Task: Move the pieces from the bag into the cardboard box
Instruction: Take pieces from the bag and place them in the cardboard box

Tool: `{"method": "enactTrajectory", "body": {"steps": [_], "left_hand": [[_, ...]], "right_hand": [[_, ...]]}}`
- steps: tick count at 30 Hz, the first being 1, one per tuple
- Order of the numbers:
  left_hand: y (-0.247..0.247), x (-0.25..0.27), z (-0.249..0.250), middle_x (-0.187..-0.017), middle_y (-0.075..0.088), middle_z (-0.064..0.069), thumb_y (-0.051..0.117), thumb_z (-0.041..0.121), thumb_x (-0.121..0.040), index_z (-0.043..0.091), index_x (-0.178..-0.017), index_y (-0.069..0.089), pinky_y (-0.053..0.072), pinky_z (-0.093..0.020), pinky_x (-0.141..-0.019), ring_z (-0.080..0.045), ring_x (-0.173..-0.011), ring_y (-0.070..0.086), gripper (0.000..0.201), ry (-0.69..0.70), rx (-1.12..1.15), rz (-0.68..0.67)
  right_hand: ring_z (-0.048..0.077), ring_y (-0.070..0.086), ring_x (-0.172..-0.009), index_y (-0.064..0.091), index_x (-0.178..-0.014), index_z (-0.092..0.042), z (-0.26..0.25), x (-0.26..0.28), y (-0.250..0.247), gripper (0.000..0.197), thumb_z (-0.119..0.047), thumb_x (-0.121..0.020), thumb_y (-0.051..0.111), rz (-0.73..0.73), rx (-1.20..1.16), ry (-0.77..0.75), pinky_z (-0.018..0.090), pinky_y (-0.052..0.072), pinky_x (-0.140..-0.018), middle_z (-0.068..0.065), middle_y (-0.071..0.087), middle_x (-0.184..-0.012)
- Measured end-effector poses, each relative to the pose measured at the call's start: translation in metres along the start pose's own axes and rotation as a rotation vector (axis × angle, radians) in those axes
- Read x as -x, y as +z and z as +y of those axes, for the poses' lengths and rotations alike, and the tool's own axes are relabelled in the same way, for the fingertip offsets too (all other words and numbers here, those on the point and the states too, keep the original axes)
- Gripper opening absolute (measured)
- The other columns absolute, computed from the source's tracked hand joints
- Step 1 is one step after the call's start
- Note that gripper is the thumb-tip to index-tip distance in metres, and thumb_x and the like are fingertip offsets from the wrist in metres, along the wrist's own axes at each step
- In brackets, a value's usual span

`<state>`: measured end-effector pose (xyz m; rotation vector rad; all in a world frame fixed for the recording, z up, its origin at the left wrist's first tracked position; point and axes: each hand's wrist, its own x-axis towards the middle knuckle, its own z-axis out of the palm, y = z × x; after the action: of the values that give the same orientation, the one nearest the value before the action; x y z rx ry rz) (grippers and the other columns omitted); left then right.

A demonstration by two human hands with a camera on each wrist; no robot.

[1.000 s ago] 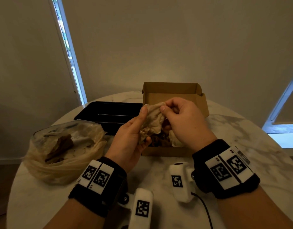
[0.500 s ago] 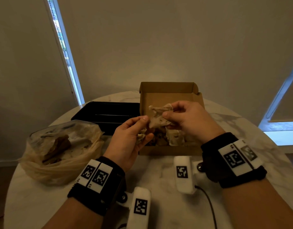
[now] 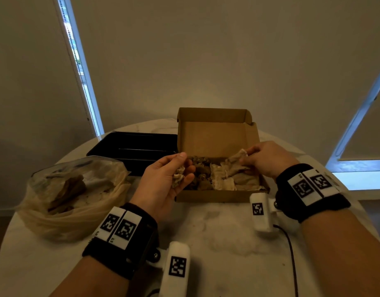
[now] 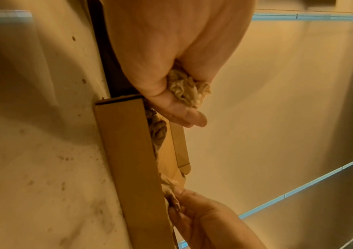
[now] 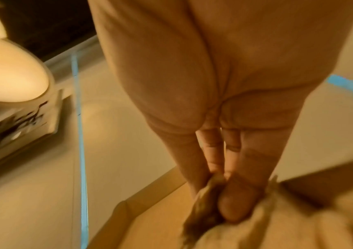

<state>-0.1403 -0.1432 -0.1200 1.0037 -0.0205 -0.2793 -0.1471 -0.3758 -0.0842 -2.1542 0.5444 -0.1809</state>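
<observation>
A marble worktop (image 3: 227, 232) is shown; a plastic bag (image 3: 73, 196) lies beside the cardboard box (image 3: 214, 133); crumpled pieces, seemingly light and brittle, are pinched by the right hand (image 3: 268, 159) and cupped in the left hand (image 3: 163, 181).

My left grip (image 3: 163, 181) is palm-up, fingers curled, pinching a crumpled scrap (image 3: 178, 179) under the thumb. My right grip (image 3: 268, 159), further right, faces palm-down, thumb and fingertips pinching a larger pale piece (image 3: 234, 166). Both forearms extend forward from the near edge.
</observation>
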Motion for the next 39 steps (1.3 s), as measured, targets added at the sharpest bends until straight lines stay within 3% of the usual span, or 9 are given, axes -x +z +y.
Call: {"method": "enactTrajectory", "body": {"steps": [4,8,11,17,21,25,28,33,39], "left_hand": [[0.0,-0.001,0.0,-0.09,0.073,-0.007,0.067,0.019,-0.096,0.005,-0.111,0.071,0.059,-0.021,-0.062,-0.012,-0.077,0.073,0.021,-0.003,-0.007,0.0],[0.0,-0.001,-0.001,-0.087,0.074,-0.006,0.067,0.02,-0.096,0.004,-0.112,0.071,0.059,-0.021,-0.062,-0.012,-0.077,0.073,0.023,-0.002,-0.02,0.003],[-0.001,0.0,0.0,-0.087,0.073,-0.006,0.066,0.022,-0.096,0.003,-0.113,0.07,0.059,-0.021,-0.062,-0.012,-0.076,0.073,0.026,-0.004,-0.014,0.011],[0.003,0.0,0.003,-0.087,0.074,-0.009,0.057,0.036,-0.102,0.003,-0.108,0.071,0.06,-0.023,-0.06,-0.015,-0.074,0.074,0.036,-0.035,0.021,0.056],[0.004,0.0,0.004,-0.086,0.077,-0.011,0.048,0.047,-0.104,0.002,-0.108,0.07,0.062,-0.026,-0.062,-0.018,-0.073,0.075,0.05,-0.056,0.065,0.071],[0.003,0.004,0.003,-0.103,0.077,-0.014,0.037,0.053,-0.105,0.002,-0.117,0.067,0.061,-0.028,-0.069,-0.02,-0.088,0.076,0.06,-0.036,0.058,0.013],[0.003,0.007,0.003,-0.101,0.077,-0.016,0.033,0.053,-0.106,0.001,-0.117,0.067,0.063,-0.03,-0.072,-0.023,-0.088,0.077,0.063,-0.014,0.047,-0.014],[0.003,0.005,0.003,-0.109,0.076,-0.016,0.04,0.049,-0.105,0.002,-0.118,0.067,0.06,-0.034,-0.089,-0.025,-0.107,0.073,0.056,-0.018,0.02,-0.018],[0.005,0.005,0.003,-0.112,0.076,-0.011,0.058,0.04,-0.1,0.007,-0.121,0.068,0.062,-0.026,-0.079,-0.018,-0.101,0.074,0.041,-0.017,-0.023,-0.087]], "right_hand": [[0.025,0.062,-0.109,0.063,-0.125,-0.019,-0.005,0.008,-0.006,0.034,-0.021,-0.092,0.072,0.204,0.319,-0.107,0.036,0.05,-0.092,0.005,0.065,-0.12],[0.012,0.062,-0.088,0.073,-0.104,-0.025,-0.009,0.022,-0.001,0.012,-0.03,-0.099,0.064,0.049,0.449,-0.215,0.026,0.046,-0.072,-0.004,0.071,-0.102],[0.018,0.067,-0.079,0.077,-0.094,-0.019,-0.011,0.023,0.005,0.03,-0.04,-0.101,0.057,-0.079,0.605,-0.106,0.029,0.051,-0.066,0.002,0.072,-0.085],[0.02,0.066,-0.078,0.073,-0.097,-0.016,-0.019,0.028,0.007,0.041,-0.051,-0.1,0.053,-0.074,0.671,-0.11,0.031,0.05,-0.066,0.005,0.069,-0.082],[0.003,0.062,-0.086,0.071,-0.103,-0.031,-0.04,0.055,0.015,0.022,-0.046,-0.101,0.055,-0.057,0.361,-0.445,0.023,0.05,-0.072,-0.014,0.068,-0.092],[-0.002,0.057,-0.096,0.067,-0.113,-0.042,-0.061,0.078,0.037,0.018,-0.037,-0.095,0.067,-0.27,0.242,-0.66,0.02,0.051,-0.08,-0.02,0.06,-0.104],[0.005,0.055,-0.103,0.069,-0.111,-0.042,-0.058,0.075,0.058,0.019,-0.035,-0.094,0.069,-0.292,0.286,-0.675,0.026,0.052,-0.087,-0.015,0.055,-0.109],[0.003,0.067,-0.093,0.074,-0.099,-0.033,-0.047,0.062,0.056,0.009,-0.029,-0.097,0.066,-0.223,-0.063,-0.62,0.027,0.057,-0.082,-0.012,0.072,-0.096],[0.006,0.069,-0.084,0.074,-0.094,-0.027,-0.037,0.048,0.049,0.009,-0.023,-0.097,0.066,-0.085,-0.266,-0.546,0.022,0.054,-0.07,-0.006,0.074,-0.09]]}}
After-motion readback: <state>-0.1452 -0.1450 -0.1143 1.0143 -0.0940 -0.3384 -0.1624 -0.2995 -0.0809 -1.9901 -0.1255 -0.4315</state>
